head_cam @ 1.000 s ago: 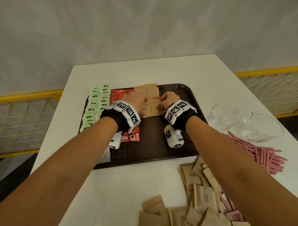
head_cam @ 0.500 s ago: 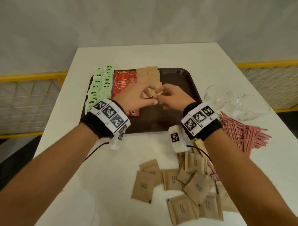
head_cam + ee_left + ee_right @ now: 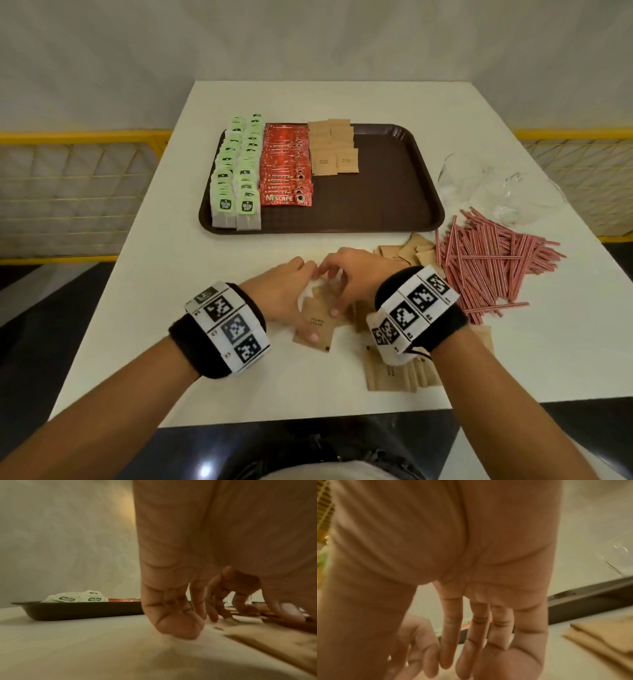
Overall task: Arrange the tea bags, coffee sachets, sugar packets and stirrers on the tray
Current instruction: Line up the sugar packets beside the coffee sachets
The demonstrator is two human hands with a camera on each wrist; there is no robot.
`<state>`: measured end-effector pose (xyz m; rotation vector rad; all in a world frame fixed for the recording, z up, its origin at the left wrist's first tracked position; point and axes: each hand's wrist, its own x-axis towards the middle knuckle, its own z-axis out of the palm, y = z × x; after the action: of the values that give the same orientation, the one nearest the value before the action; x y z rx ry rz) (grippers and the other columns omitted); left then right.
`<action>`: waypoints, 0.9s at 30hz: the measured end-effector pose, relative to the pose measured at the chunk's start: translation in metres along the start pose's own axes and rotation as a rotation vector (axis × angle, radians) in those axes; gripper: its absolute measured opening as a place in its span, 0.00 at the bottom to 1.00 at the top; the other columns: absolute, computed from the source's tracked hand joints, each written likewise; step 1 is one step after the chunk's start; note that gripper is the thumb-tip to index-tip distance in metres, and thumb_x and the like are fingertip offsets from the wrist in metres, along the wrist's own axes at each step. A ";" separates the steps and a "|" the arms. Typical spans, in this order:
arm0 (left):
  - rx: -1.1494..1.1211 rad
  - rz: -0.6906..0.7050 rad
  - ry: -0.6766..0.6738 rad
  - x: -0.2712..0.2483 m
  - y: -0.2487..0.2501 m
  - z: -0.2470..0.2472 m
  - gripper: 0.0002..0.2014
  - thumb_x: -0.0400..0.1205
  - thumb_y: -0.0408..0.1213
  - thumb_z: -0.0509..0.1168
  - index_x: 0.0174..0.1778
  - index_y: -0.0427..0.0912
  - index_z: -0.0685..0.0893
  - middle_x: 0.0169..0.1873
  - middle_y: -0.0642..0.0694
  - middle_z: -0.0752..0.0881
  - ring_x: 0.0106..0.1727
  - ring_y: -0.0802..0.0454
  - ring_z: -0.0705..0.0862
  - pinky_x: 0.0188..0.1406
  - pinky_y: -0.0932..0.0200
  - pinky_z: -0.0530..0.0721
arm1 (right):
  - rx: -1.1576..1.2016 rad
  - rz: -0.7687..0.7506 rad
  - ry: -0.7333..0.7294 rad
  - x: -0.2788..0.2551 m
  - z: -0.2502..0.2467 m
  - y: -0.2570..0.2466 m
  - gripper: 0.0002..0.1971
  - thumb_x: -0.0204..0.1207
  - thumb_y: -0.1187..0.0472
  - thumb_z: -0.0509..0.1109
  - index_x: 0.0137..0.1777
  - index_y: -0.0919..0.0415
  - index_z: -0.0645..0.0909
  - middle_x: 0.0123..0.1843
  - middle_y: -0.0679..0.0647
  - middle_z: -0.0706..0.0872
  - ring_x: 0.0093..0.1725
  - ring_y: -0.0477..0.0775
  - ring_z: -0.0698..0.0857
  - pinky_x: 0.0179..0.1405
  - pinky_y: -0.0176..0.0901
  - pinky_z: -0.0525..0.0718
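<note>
both hands are down on the white table [image 3: 239,342] in front of the brown tray [image 3: 394,192], working at the loose sugar packets [image 3: 317,322]. left hand [image 3: 284,294] has its thumb pressed on one packet, other fingers curled onto the table. right hand [image 3: 352,277] has fingertips down on the same pile (can't tell if it's actually gripping one). on the tray: tea bags [image 3: 236,171], coffee sachets [image 3: 284,164], sugar packets. stirrers [image 3: 489,263] are heaped right of the tray.

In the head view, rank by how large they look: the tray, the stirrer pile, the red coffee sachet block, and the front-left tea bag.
1. Tray
2. Stirrer pile
3. Coffee sachet block
4. Front-left tea bag
No close calls.
</note>
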<state>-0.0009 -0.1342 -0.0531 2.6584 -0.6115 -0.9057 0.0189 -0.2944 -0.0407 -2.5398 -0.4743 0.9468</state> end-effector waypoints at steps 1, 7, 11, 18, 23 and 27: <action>0.011 0.008 0.014 -0.001 0.000 0.001 0.41 0.65 0.52 0.79 0.69 0.46 0.65 0.52 0.53 0.67 0.53 0.56 0.70 0.49 0.62 0.70 | -0.034 0.011 0.000 -0.001 0.001 -0.001 0.34 0.64 0.61 0.81 0.70 0.53 0.73 0.57 0.49 0.73 0.53 0.47 0.74 0.56 0.42 0.78; -0.065 -0.002 0.028 -0.004 -0.011 -0.004 0.28 0.71 0.45 0.76 0.64 0.49 0.72 0.42 0.52 0.72 0.41 0.57 0.71 0.34 0.64 0.68 | 0.001 0.079 0.003 0.000 0.001 -0.003 0.31 0.67 0.63 0.79 0.69 0.55 0.72 0.53 0.48 0.77 0.51 0.49 0.76 0.49 0.41 0.75; -0.175 -0.040 0.102 -0.002 -0.023 -0.008 0.21 0.69 0.40 0.78 0.49 0.49 0.72 0.41 0.51 0.77 0.41 0.55 0.75 0.38 0.62 0.73 | -0.064 0.102 0.130 0.006 -0.002 0.000 0.20 0.68 0.61 0.77 0.60 0.56 0.78 0.52 0.50 0.79 0.51 0.50 0.77 0.47 0.42 0.75; -0.638 -0.035 0.214 0.001 -0.036 -0.030 0.15 0.75 0.26 0.71 0.44 0.47 0.72 0.43 0.46 0.84 0.37 0.50 0.84 0.35 0.62 0.84 | 0.314 0.003 0.167 0.011 -0.017 0.015 0.12 0.75 0.72 0.70 0.54 0.58 0.77 0.50 0.58 0.82 0.47 0.55 0.84 0.48 0.50 0.88; -0.754 -0.001 0.245 0.008 -0.036 -0.062 0.18 0.77 0.22 0.67 0.59 0.43 0.74 0.41 0.44 0.83 0.36 0.52 0.86 0.37 0.64 0.88 | 0.569 -0.018 0.198 0.011 -0.036 0.025 0.13 0.73 0.76 0.69 0.54 0.63 0.75 0.43 0.52 0.83 0.40 0.48 0.85 0.37 0.37 0.87; -0.717 -0.002 0.224 0.027 -0.034 -0.089 0.10 0.80 0.25 0.65 0.52 0.43 0.77 0.43 0.43 0.86 0.32 0.57 0.86 0.33 0.68 0.86 | 0.709 0.005 0.272 0.018 -0.054 0.032 0.12 0.71 0.76 0.72 0.42 0.60 0.76 0.39 0.54 0.84 0.36 0.51 0.85 0.33 0.36 0.86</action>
<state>0.0843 -0.1067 -0.0115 2.0613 -0.1751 -0.6484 0.0741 -0.3269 -0.0283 -1.9688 -0.0297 0.6058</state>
